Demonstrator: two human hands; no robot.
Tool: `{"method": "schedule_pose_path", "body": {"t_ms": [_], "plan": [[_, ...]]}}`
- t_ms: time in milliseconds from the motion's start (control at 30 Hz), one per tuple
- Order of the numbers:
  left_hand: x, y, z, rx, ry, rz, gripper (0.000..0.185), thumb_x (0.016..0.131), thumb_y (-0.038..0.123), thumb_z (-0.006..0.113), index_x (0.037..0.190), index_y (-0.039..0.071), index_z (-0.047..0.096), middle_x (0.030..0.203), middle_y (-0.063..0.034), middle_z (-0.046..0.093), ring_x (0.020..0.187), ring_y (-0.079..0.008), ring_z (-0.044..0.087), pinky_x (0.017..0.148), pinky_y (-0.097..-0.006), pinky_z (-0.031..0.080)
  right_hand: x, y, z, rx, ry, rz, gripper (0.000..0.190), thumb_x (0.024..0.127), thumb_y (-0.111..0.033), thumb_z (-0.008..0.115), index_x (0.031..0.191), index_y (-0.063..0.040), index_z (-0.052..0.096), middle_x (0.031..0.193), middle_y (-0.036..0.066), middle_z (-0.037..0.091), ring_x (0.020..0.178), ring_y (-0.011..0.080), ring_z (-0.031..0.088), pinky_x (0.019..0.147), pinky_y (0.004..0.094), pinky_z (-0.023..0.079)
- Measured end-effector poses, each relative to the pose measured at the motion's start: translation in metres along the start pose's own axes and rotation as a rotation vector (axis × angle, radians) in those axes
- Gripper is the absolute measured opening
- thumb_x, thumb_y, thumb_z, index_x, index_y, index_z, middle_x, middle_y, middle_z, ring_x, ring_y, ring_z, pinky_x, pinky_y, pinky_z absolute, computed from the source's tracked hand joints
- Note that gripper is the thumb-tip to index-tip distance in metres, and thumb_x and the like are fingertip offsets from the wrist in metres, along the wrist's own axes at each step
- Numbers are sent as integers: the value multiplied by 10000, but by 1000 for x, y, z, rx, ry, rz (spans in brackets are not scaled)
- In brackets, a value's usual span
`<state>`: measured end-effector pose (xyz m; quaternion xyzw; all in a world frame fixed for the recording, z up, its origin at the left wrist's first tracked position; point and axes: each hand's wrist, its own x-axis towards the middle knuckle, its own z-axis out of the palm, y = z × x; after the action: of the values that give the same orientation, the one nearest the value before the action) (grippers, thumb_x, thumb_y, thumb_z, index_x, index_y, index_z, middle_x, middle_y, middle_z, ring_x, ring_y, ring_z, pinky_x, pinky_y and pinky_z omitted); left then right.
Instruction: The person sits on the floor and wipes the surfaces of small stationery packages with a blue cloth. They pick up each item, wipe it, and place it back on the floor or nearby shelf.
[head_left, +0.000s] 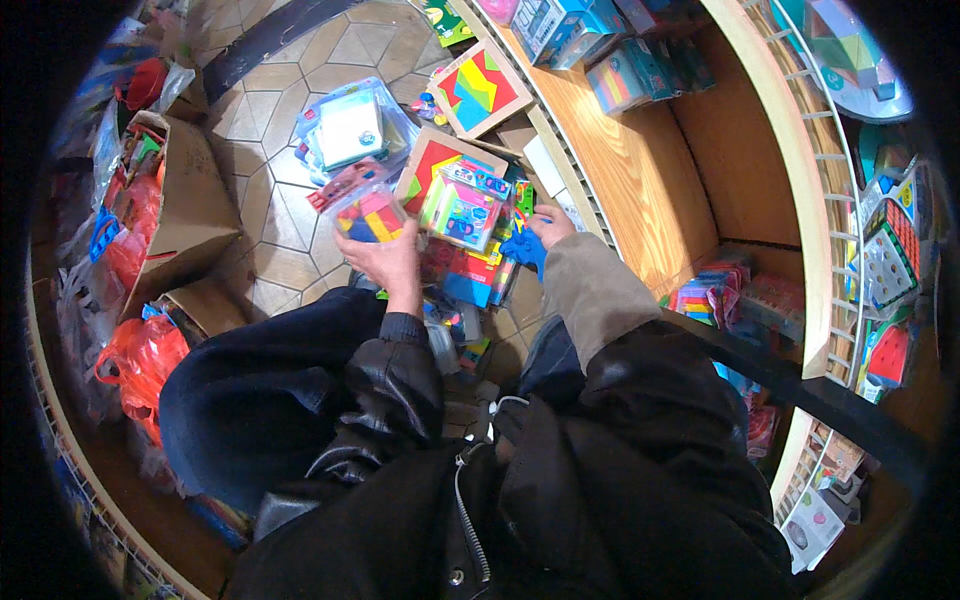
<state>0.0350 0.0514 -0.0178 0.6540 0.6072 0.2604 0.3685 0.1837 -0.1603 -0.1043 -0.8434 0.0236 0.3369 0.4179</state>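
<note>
My left hand (386, 259) grips a clear plastic pack of coloured blocks (371, 216) with a red header. My right hand (553, 228) is closed on a blue cloth or glove (526, 249), which cannot be told exactly. Between the hands lies a clear-fronted toy pack (462, 210) with a blue header, leaning over a wooden-framed tangram puzzle (424, 161). A second framed tangram puzzle (484, 88) lies farther up, near the shelf. Below the toy pack is a red, yellow and blue package (470, 276). Blue and white packages (351, 129) are stacked on the floor above my left hand.
At left stands an open cardboard box (191, 202) of bagged goods, with a red plastic bag (142, 364) below it. A wooden shelf (622, 172) with boxed toys (615, 82) runs along the right. A packaged puzzle cube (891, 251) is at far right. My knees flank the floor items.
</note>
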Motion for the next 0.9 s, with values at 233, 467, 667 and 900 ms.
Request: {"method": "schedule_pose_path", "body": {"t_ms": [233, 467, 667, 900], "plan": [[15, -14, -15, -58, 58, -227, 1081, 553, 222, 845, 1408, 28, 212, 1332, -226, 389, 1249, -376, 389, 1075, -460, 302, -12, -25, 20, 389, -361, -34, 588, 767, -137, 739, 1277, 42, 508, 1112, 162, 643, 1040, 232, 610, 912, 346, 488], [40, -39, -14, -202, 173, -320, 1033, 548, 166, 858, 1376, 10, 261, 1308, -216, 410, 1229, -348, 418, 1066, -433, 329, -7, -30, 24, 339, -325, 144, 394, 819, -143, 701, 1161, 26, 605, 1034, 138, 673, 942, 219, 652, 851, 348, 520], [44, -43, -15, -556, 213, -459, 1073, 574, 67, 872, 1390, -16, 180, 1267, -180, 414, 1110, -275, 513, 954, -399, 470, 9, -15, 32, 595, -441, 180, 326, 851, -183, 684, 1106, 13, 634, 1016, 112, 682, 882, 192, 664, 814, 317, 526], [54, -44, -20, -632, 251, -520, 1061, 569, 120, 898, 1360, -32, 206, 1254, -185, 414, 1087, -277, 527, 906, -395, 504, 16, -6, 32, 579, -483, 163, 316, 894, -235, 643, 1112, -7, 639, 989, 85, 691, 848, 166, 658, 773, 296, 525]]}}
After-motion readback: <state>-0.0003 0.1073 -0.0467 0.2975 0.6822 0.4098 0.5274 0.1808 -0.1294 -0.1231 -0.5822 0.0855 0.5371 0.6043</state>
